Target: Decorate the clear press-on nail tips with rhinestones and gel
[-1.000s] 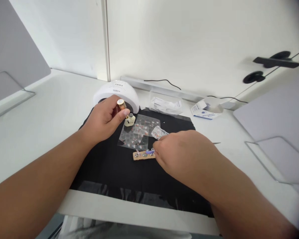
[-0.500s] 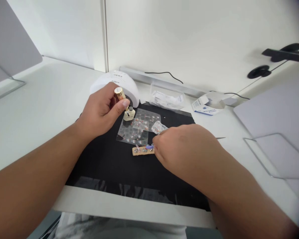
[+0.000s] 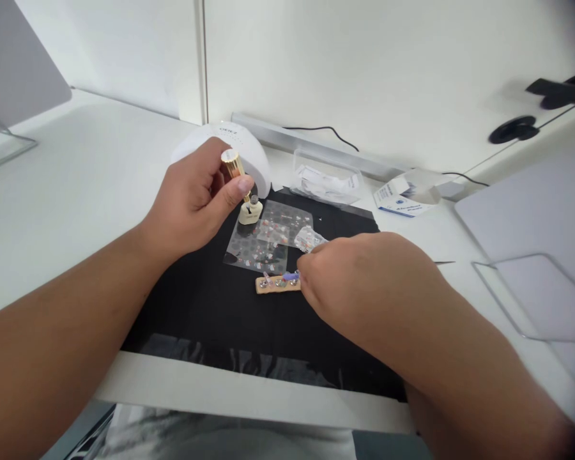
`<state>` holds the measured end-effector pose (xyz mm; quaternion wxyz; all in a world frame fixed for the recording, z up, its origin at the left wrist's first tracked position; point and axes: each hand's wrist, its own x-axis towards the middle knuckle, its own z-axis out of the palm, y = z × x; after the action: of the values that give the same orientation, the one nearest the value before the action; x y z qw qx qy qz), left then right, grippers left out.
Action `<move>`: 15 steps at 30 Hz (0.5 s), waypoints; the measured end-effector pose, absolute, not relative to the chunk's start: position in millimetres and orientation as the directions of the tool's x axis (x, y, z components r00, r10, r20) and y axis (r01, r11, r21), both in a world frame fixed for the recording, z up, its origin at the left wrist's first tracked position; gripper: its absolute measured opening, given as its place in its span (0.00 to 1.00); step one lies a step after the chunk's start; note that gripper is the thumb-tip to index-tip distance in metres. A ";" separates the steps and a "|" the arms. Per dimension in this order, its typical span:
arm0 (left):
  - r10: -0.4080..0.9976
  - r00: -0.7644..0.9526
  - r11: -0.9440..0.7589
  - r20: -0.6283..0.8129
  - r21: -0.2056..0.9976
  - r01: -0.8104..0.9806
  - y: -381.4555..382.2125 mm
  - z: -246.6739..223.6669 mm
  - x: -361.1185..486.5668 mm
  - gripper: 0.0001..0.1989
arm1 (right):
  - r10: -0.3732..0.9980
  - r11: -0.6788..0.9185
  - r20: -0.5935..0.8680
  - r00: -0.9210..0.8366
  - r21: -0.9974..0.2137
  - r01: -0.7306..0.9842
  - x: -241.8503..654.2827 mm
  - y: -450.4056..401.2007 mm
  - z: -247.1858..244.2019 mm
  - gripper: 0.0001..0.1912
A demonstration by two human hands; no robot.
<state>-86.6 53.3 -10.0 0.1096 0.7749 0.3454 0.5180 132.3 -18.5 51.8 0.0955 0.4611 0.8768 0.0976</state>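
Note:
My left hand [image 3: 191, 198] is closed round the gold cap [image 3: 232, 166] of a nail polish bottle, thumb in front. The cap tilts over the open neck of the small cream bottle [image 3: 250, 214], which stands on the clear sticker sheets [image 3: 256, 254]. In the middle of the black mat lies a tan strip [image 3: 271, 287] bearing small false nails, one of them purple [image 3: 290, 276]. At its right end my right hand [image 3: 359, 271] is closed, fingers curled down. That hand covers the end of the strip and hides whatever its fingertips hold.
A white nail lamp [image 3: 256, 150] stands behind my left hand. Farther back are a clear tray [image 3: 326, 185] of packets and a white-and-blue box [image 3: 402, 198]. A crinkled silvery packet [image 3: 309, 239] lies beyond my right hand. Wire stands are at both sides.
The view has shifted slightly, so the table appears a little higher. The gold cap has risen slightly relative to the bottle. My right hand stays at the end of the strip.

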 end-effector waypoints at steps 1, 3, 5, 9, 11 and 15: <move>0.656 0.221 -0.732 0.722 0.535 0.423 53.2 -10.0 -86.3 0.12 | 0.829 0.553 -0.090 -0.552 0.283 0.784 131.8 -18.4 52.0 0.18; 0.666 0.212 -0.721 0.715 0.546 0.426 52.9 -9.7 -85.8 0.14 | 0.830 0.552 -0.106 -0.548 0.304 0.777 130.7 -18.2 52.6 0.18; 0.672 0.205 -0.715 0.712 0.550 0.432 52.6 -9.1 -85.4 0.15 | 0.832 0.550 -0.113 -0.543 0.300 0.780 129.7 -18.0 53.2 0.18; 0.696 0.199 -0.689 0.690 0.564 0.454 52.0 -8.3 -85.2 0.18 | 0.840 0.540 -0.131 -0.527 0.300 0.786 128.9 -17.1 52.8 0.17; 0.697 0.197 -0.686 0.689 0.561 0.463 52.1 -8.5 -85.2 0.18 | 0.839 0.541 -0.122 -0.530 0.295 0.788 129.3 -16.5 51.9 0.17; 0.649 0.208 -0.726 0.732 0.513 0.458 52.5 -9.2 -85.1 0.15 | 0.829 0.555 -0.096 -0.551 0.265 0.789 131.1 -15.5 50.4 0.17</move>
<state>-85.1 52.5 -9.2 0.0922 0.7716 0.3587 0.5171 131.1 -15.5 50.4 0.1055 0.4619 0.8754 0.0956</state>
